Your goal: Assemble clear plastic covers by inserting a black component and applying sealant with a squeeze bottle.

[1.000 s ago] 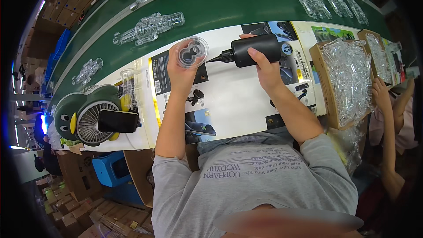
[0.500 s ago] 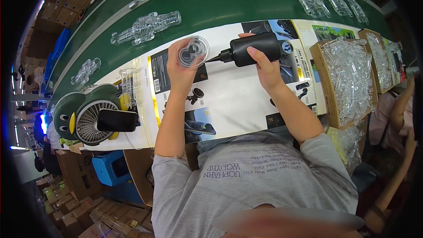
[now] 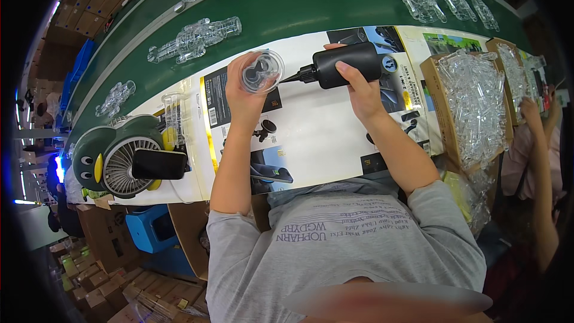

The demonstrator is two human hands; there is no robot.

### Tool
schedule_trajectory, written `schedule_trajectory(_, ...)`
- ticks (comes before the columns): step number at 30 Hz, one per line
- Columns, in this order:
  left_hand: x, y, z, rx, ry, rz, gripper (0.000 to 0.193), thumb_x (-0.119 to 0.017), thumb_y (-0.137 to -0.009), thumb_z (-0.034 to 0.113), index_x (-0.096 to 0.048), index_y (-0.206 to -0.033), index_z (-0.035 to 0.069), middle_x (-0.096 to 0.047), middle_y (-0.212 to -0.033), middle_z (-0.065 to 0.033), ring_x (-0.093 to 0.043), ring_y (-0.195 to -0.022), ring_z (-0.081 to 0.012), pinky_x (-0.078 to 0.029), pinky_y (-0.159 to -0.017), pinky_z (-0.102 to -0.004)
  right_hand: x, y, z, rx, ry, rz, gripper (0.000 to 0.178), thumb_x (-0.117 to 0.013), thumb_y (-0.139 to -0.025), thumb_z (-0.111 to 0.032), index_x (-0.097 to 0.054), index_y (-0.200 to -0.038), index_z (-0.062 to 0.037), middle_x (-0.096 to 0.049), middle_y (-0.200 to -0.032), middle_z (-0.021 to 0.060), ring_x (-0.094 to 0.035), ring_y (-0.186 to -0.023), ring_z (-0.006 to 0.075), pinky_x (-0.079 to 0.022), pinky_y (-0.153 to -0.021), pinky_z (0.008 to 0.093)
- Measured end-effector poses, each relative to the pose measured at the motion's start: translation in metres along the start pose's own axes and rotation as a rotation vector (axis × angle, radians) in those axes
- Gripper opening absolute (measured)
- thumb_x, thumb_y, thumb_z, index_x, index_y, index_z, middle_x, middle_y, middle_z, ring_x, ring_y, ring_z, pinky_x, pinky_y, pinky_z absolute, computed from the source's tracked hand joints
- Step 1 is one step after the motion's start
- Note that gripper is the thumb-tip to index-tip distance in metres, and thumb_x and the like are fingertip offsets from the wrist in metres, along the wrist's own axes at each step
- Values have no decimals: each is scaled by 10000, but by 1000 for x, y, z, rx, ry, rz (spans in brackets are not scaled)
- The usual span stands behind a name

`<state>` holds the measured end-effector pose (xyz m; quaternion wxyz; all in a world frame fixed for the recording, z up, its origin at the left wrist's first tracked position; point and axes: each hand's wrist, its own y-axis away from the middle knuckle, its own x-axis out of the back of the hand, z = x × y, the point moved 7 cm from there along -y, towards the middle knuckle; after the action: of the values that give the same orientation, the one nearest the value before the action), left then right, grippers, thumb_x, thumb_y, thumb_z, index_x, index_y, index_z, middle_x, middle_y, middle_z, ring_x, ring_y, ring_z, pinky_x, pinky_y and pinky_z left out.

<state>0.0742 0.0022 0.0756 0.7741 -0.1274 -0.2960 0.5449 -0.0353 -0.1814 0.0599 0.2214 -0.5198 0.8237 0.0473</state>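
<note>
My left hand [image 3: 244, 87] is closed round a clear round plastic piece [image 3: 263, 70], its open-looking circular end turned up toward me. My right hand [image 3: 360, 87] grips a black squeeze bottle [image 3: 347, 64] lying on its side, its thin tapered nozzle [image 3: 291, 78] aimed left. The nozzle's tip reaches the lower right rim of the clear piece; whether it touches is too fine to tell. Both hands are over the printed cardboard sheet [image 3: 326, 134] on the bench.
Clear plastic assemblies [image 3: 197, 39] lie on the green belt [image 3: 317, 3]. To the right, a carton [image 3: 472, 107] is heaped with clear parts; a co-worker's hand [image 3: 529, 109] is at another carton. At left stand a penguin-shaped fan [image 3: 113, 158] and a phone [image 3: 159, 164].
My hands and the bottle have barely moved. At the far right, the co-worker's arm has reached up to the second carton. The assemblies on the belt have shifted slightly left.
</note>
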Motion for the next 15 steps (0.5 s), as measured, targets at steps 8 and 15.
schedule_trajectory(8, 2, -1, 5, -30, -36, 12, 428, -760, -638, 58, -581, -1026, 31, -546, -1034, -84, -530, -977, -215, -439, -851, -301, 3, -2, -4, 57, 26, 7, 360, -571, -784, -126, -520, -1122, -11, -568, -1111, 103, -551, -969, 143, -445, -840, 266)
schedule_trajectory(15, 3, -1, 17, -117, -148, 2, 415, -740, -657, 50, -593, -1045, 39, -531, -1024, -85, -533, -962, -224, -450, -826, -301, 7, -2, -6, 91, 100, 9, 378, -567, -783, -139, -526, -1129, 9, -582, -1046, 98, -565, -922, 131, -448, -822, 252)
